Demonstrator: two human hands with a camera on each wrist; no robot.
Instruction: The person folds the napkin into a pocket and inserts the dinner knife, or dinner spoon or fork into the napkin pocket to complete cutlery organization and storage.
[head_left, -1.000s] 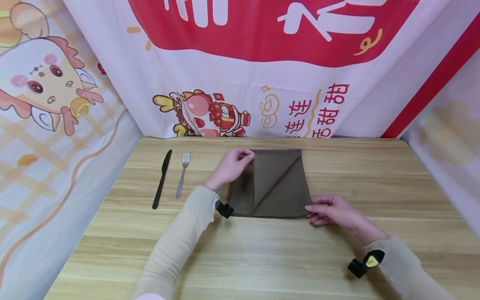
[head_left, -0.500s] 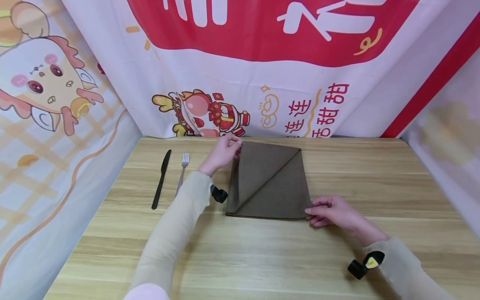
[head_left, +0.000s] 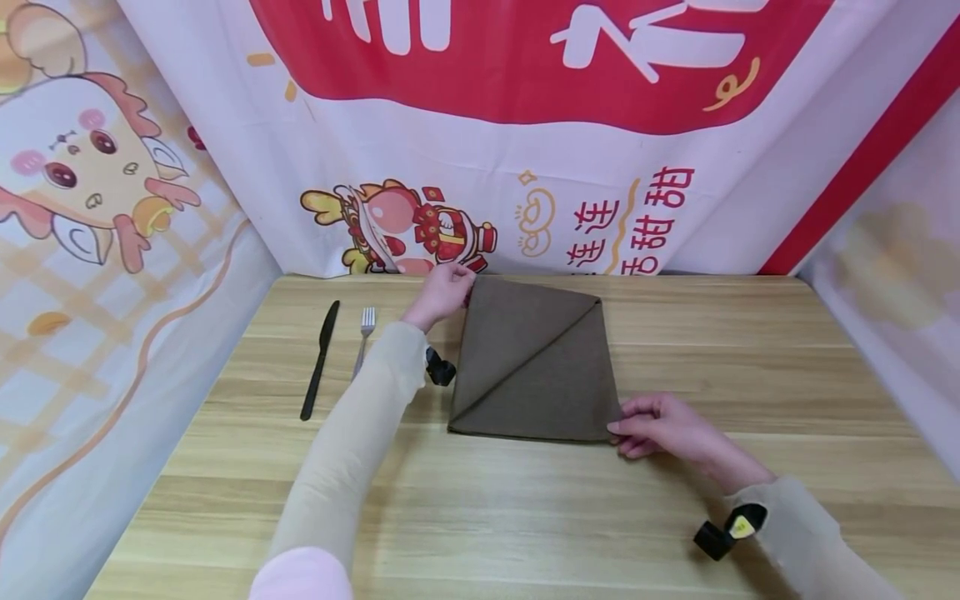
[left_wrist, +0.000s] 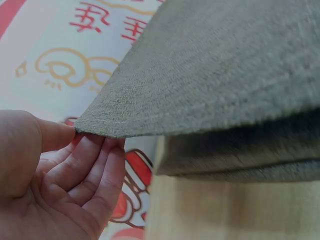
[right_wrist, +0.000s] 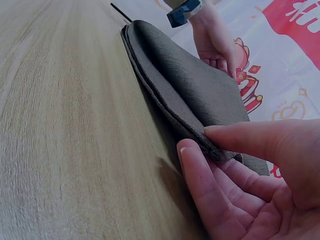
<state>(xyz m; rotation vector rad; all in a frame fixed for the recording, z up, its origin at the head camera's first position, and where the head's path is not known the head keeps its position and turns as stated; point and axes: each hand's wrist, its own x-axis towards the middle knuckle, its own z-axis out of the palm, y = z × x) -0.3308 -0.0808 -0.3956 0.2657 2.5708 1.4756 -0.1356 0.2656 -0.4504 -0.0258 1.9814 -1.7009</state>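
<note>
A dark brown cloth napkin (head_left: 555, 387), folded into a square with a diagonal fold line across its top, lies on the wooden table. My left hand (head_left: 444, 292) pinches its far left corner between thumb and fingers; in the left wrist view that corner of the cloth (left_wrist: 200, 85) is raised above the lower layers. At the near right corner, my right hand (head_left: 663, 425) pinches the napkin. The right wrist view shows the thumb on top of the stacked layers (right_wrist: 170, 110) and fingers beneath them.
Left of the napkin lie a black knife (head_left: 320, 358) and a silver fork (head_left: 366, 333), the fork's handle partly hidden by the left sleeve. A printed white and red cloth (head_left: 510, 183) hangs behind the table (head_left: 525, 517), with another (head_left: 112, 275) along the left side.
My left hand has moved left and away from me, drawing the napkin's upper flap out to the far left corner. The right hand stays on the near right corner.
</note>
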